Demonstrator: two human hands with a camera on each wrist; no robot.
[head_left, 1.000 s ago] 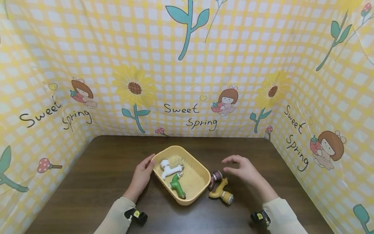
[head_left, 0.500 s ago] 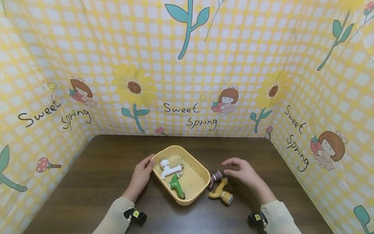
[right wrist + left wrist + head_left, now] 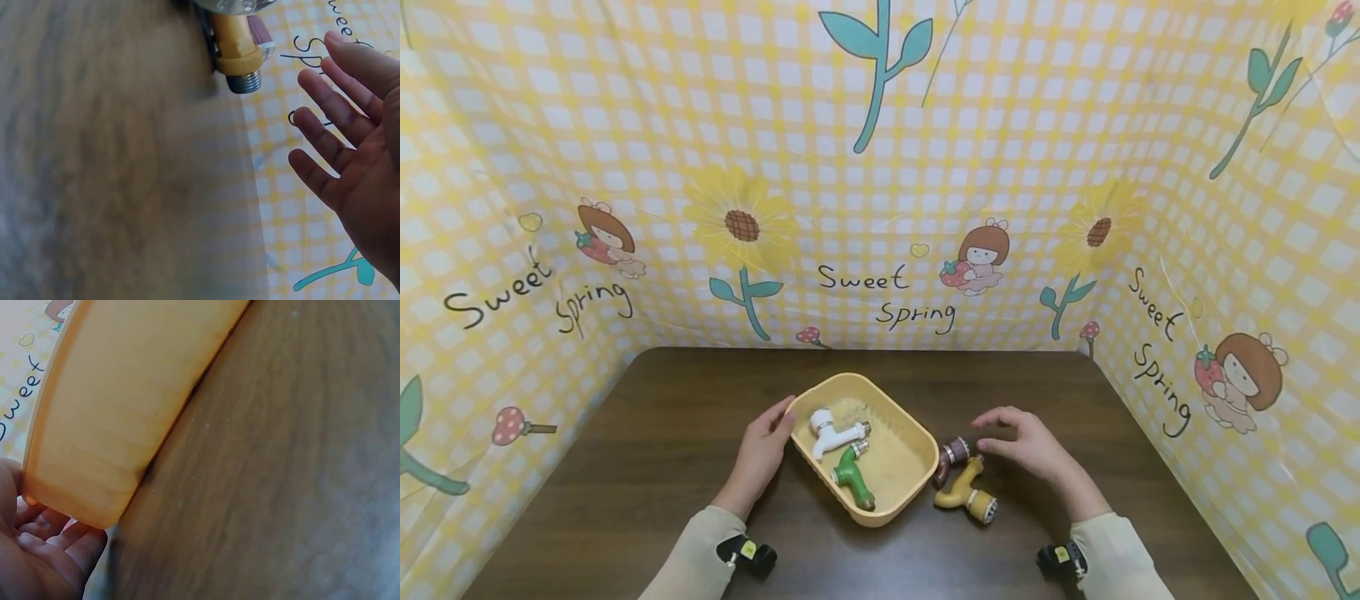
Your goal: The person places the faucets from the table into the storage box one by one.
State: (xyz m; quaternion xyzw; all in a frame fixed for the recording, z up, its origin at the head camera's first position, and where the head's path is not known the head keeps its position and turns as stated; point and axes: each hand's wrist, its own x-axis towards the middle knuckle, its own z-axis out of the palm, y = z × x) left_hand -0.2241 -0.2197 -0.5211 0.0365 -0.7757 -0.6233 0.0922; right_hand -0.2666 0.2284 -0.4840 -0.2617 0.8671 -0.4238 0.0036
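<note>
"What's at the far left?"

"A pale sleeve with a black wrist camera strapped at its cuff, then the left hand. It holds the left corner of a pale yellow, rounded-rectangular plastic basin, thumb at the rim and fingers tucked beneath."

"So it's gripping that corner?"

"Yes, and the basin sits on the dark brown wood-grain table, set at a slant."

"And in it?"

"A white tap with a threaded metal end lies towards the left wall. Just beside it, nearer the person, is a green tap with silvery fittings. I can't tell whether they touch."

"Moving right?"

"Just outside the basin's right end lies a dark maroon tap with a ribbed knob. Beside it, on the nearer side, is a mustard-yellow tap, its knob towards the lower right."

"Is the right hand on either one?"

"No, the right wrist view shows its fingers spread, thumb apart, and nothing between them. It hovers just right of those two."

"And behind everything?"

"A yellow-and-white checked cloth, printed with sunflowers and 'Sweet Spring'."
</note>
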